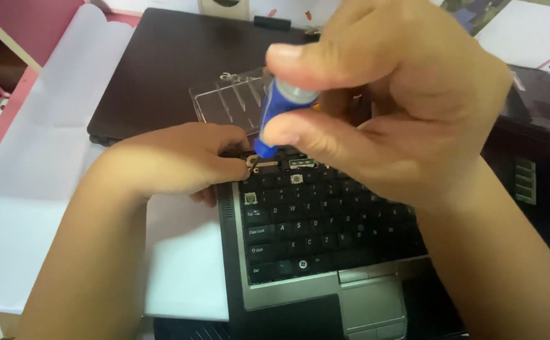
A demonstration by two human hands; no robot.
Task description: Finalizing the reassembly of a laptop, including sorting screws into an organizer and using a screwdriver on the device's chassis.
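Blue screwdriver point(277, 110) pinched upright between right hand point(388, 94) fingers, tip down at laptop point(313, 252) hinge; left hand point(174, 157) fingers curled together there.

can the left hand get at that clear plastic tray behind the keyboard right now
Probably yes. The left hand rests at the keyboard's top left corner, just in front of the clear tray, with nothing between them.
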